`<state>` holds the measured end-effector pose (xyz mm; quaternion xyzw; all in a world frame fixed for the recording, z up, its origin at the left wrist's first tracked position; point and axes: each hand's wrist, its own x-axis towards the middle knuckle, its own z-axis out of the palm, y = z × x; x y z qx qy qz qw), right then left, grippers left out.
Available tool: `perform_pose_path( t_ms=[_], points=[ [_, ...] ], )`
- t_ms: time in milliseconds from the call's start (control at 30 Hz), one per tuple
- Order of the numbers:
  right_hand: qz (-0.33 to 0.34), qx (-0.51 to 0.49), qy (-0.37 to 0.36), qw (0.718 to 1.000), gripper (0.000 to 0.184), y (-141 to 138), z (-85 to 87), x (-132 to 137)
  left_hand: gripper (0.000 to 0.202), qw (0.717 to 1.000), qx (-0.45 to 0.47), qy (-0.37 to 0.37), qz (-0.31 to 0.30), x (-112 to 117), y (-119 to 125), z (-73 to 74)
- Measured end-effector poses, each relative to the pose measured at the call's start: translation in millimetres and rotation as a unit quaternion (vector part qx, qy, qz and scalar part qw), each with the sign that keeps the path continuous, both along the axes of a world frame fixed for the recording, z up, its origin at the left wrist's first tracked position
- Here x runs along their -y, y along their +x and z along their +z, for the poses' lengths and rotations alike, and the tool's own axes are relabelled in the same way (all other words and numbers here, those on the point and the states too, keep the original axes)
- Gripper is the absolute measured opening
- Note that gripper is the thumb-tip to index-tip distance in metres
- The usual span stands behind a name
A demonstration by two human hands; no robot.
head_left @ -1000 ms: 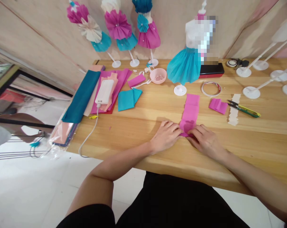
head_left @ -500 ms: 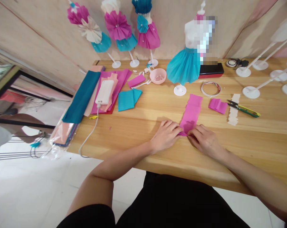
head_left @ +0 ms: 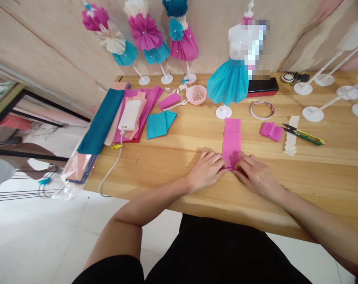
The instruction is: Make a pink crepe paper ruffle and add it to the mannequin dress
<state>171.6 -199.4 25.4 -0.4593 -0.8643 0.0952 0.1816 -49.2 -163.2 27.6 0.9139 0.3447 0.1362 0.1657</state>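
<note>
A magenta crepe paper strip (head_left: 232, 142) lies lengthwise on the wooden table, its near end gathered into a narrow fold. My left hand (head_left: 207, 169) pinches the left corner of that fold, and my right hand (head_left: 254, 173) pinches the right corner. Both hands rest low against the tabletop, fingertips a short gap apart. To the right sits a folded magenta paper piece (head_left: 272, 131). Beyond it, thread snips (head_left: 304, 135) with a yellow and green handle lie across a cream paper strip (head_left: 291, 144) with a jagged edge.
A stand with a turquoise paper skirt (head_left: 229, 85) rises behind the strip, beside a pink bowl (head_left: 196, 95) of small beads. At left are folded turquoise paper (head_left: 158, 125), a white power bank (head_left: 130, 114) with its cable, and stacked paper. A tape ring (head_left: 263, 110) and white stands (head_left: 313, 114) occupy the right.
The strip's far end has swung left, so the strip now points almost straight away from me. Both hands keep their pinch on the near fold.
</note>
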Motion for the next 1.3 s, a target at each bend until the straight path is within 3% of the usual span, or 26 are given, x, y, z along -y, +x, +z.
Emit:
perform_pose_path(
  t_ms=[233, 667, 1067, 1300],
  points=[
    [-0.007, 0.014, -0.015, 1.000, 0.014, 3.5, 0.3, -0.5, 0.032, 0.999, 0.007, -0.038, 0.029, -3.3, -3.6, 2.7],
    [-0.057, 0.021, -0.016, 0.998, 0.014, 2.4, -1.8, -0.6, 0.020, 0.998, -0.015, -0.030, 0.053, -2.1, -2.9, 6.6],
    [-0.062, 0.049, -0.022, 0.997, 0.016, 2.4, -2.0, -1.9, 0.019, 0.997, -0.041, -0.028, 0.066, 0.1, -1.4, 9.9],
    [-0.020, 0.070, 0.005, 0.997, 0.013, 1.3, 0.4, -2.5, 0.023, 0.999, -0.023, -0.004, 0.024, -1.4, -2.6, 5.6]
  ],
)
